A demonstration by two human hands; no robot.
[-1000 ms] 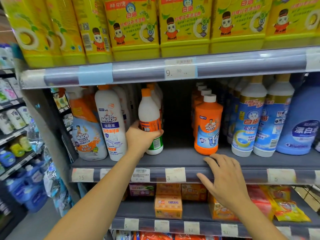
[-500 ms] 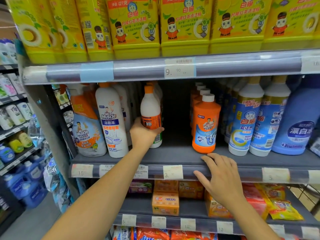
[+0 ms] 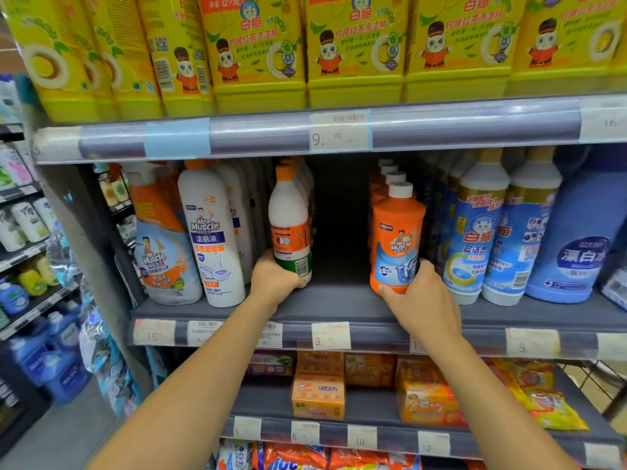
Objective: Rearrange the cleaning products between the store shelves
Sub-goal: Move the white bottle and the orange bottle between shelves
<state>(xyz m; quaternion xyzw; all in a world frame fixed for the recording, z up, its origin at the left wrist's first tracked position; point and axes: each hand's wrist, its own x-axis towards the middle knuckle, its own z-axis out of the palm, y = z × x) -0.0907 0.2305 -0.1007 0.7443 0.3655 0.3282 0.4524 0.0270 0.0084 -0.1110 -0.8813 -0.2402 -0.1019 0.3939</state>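
My left hand (image 3: 273,278) grips the base of a white bottle with an orange cap and orange label (image 3: 289,225), upright on the middle shelf (image 3: 339,308). More such bottles stand in a row behind it. My right hand (image 3: 419,301) is closed around the bottom of an orange Mr Muscle bottle with a white cap (image 3: 397,239), the front one of a row. A dark gap of bare shelf separates the two rows.
Tall white Mr Muscle bottles (image 3: 212,235) and an orange spray bottle (image 3: 163,249) stand left of my left hand. Blue-labelled bottles (image 3: 475,239) and a big blue jug (image 3: 576,245) stand to the right. Yellow dish soap (image 3: 353,49) fills the shelf above; orange boxes (image 3: 319,396) lie below.
My right hand rose from the shelf's front edge and took hold of the orange Mr Muscle bottle. My left hand slid the white bottle slightly back into its row.
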